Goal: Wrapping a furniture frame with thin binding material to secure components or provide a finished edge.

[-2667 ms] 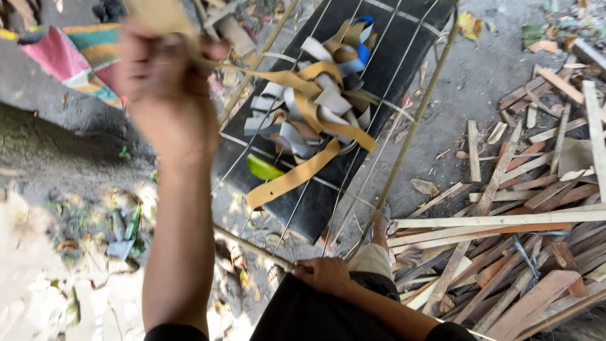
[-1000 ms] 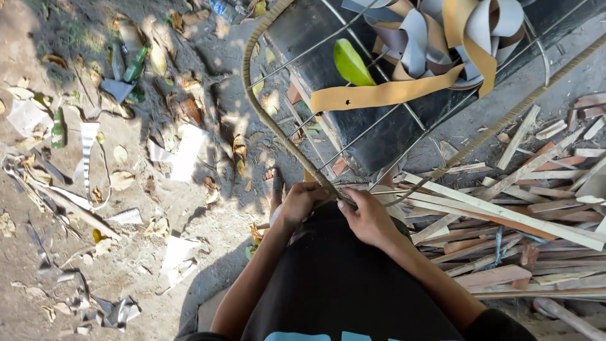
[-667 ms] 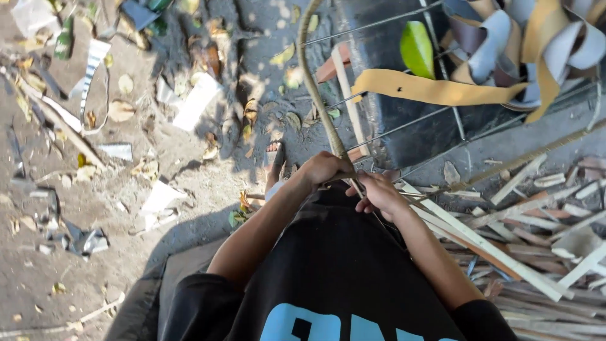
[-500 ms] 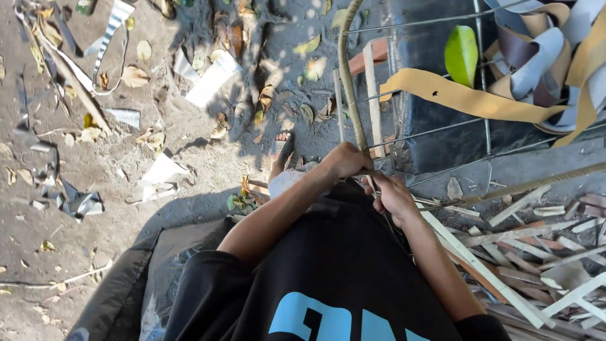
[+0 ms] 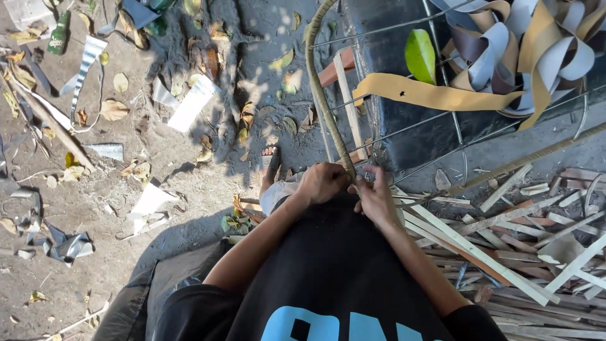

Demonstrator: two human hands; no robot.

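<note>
head view, looking straight down over a black shirt with a blue print [image 5: 328,278].

left hand [image 5: 323,183]: fingers curled together, clamped on the lower end of the wrapped frame bar [image 5: 320,95]. the bar is olive-tan, bound along its length, and curves from the hands up toward 12 o'clock.

right hand [image 5: 377,199]: just beside the left hand at its 3 o'clock, fingers pinched together on the same bar where it meets the hands. whether a separate strand sits between the fingertips cannot be told; the spot is too small and shaded.

the bar forms the edge of a wire grid frame [image 5: 404,129], which spreads toward 1–2 o'clock from the hands. a second wrapped bar [image 5: 524,161] runs off toward 2 o'clock.

on the grid, at 1 o'clock: a loose bundle of tan and grey strips [image 5: 517,50], one long tan strip [image 5: 435,95] trailing out toward the bar. a green leaf [image 5: 420,55] lies just beside the bundle.

at 3–4 o'clock of the hands: a pile of split wooden slats [image 5: 524,252] on the ground.

at 9–11 o'clock: bare dirt ground [image 5: 95,252] with dry leaves and paper scraps [image 5: 192,104]. a foot in a sandal [image 5: 270,165] shows just beyond the left hand at 11 o'clock.
</note>
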